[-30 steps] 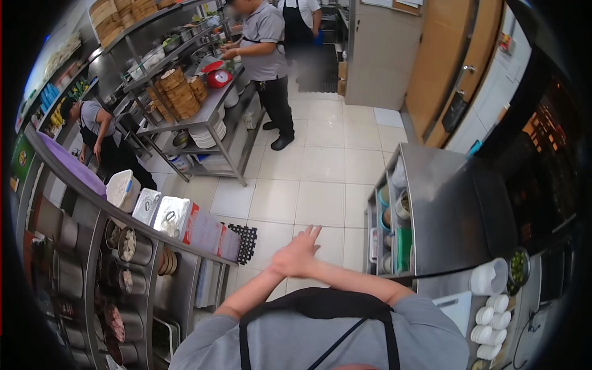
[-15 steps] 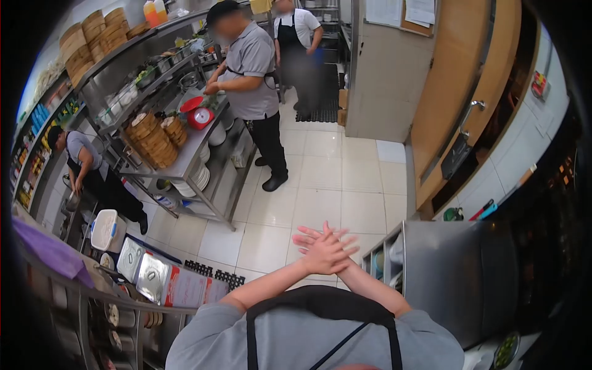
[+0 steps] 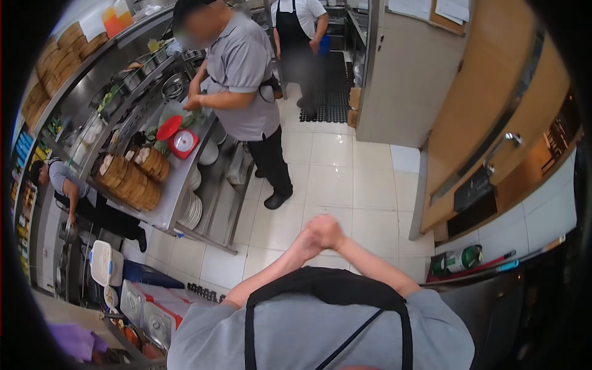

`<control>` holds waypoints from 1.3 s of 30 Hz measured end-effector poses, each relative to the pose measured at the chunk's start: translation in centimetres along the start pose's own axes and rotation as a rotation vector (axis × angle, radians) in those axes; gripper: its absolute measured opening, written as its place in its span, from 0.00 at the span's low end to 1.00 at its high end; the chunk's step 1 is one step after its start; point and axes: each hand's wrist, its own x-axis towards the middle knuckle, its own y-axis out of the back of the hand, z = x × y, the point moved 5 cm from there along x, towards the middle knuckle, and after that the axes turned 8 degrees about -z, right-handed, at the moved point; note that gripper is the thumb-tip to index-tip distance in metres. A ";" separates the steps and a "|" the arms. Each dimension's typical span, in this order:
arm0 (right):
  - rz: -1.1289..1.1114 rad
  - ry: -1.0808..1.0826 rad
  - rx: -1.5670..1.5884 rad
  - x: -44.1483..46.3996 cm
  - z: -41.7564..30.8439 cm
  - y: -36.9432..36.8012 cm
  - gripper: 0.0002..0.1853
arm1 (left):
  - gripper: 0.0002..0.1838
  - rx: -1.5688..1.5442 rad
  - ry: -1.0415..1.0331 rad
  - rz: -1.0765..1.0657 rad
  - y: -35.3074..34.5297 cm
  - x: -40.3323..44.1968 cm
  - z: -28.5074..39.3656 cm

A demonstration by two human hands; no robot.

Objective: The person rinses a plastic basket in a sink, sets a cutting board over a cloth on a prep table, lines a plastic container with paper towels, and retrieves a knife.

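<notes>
In front of my chest, over the tiled floor, my two hands are pressed against each other. My right hand is closed, its fingers curled around my left hand. The fingers of my left hand are mostly hidden in the clasp, and both hands are a little blurred. No tool or food shows between them. Below the hands is the black apron over my grey shirt.
A co-worker stands at a steel table with bamboo steamers and a red scale. Another person in an apron stands behind; a third bends at far left. A wooden door is at right.
My hands were crossed with fingers spread; now they are clasped together. The view has shifted, and the table and co-worker appear larger.
</notes>
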 end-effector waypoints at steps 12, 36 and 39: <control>-0.494 -1.827 0.019 -38.2 42.3 10.8 0.16 | 0.16 0.213 0.391 0.266 14.6 23.5 14.1; -0.579 -0.948 -0.005 25.8 93.6 10.2 0.14 | 0.12 0.137 -0.348 0.691 50.5 61.2 39.1; -0.784 -1.017 -0.174 23.9 98.8 10.8 0.17 | 0.10 0.160 -0.277 0.629 53.3 65.4 44.5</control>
